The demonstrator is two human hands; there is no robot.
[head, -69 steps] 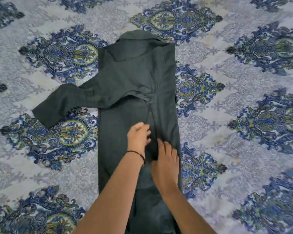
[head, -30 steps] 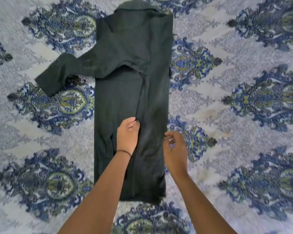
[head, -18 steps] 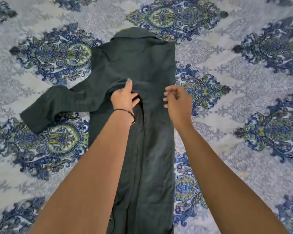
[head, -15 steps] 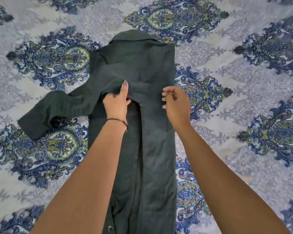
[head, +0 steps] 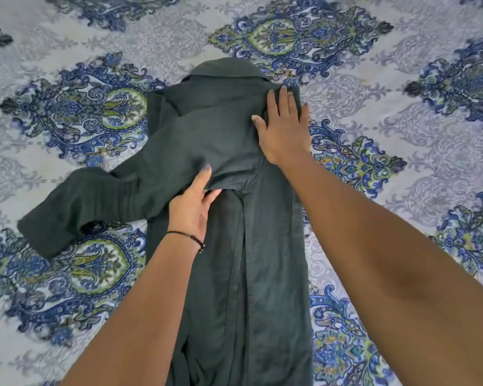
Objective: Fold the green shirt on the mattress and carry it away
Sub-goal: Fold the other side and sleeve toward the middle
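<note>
The dark green shirt (head: pixel 229 246) lies lengthwise on the mattress (head: pixel 402 121), collar at the far end, folded into a long narrow strip. One sleeve (head: pixel 76 207) crosses the chest and sticks out to the left. My left hand (head: pixel 191 207), with a thin black band at the wrist, pinches the lower edge of that folded-over sleeve near the shirt's middle. My right hand (head: pixel 285 129) lies flat, fingers spread, on the shirt's right shoulder just below the collar.
The mattress is covered by a pale sheet with large blue and green ornamental medallions (head: pixel 299 40). Sheet surface surrounds the shirt on all sides; no other objects are in view.
My right hand has opened and moved up onto the right shoulder, pressing flat. My left hand keeps its hold at the sleeve fold. The view has shifted slightly.
</note>
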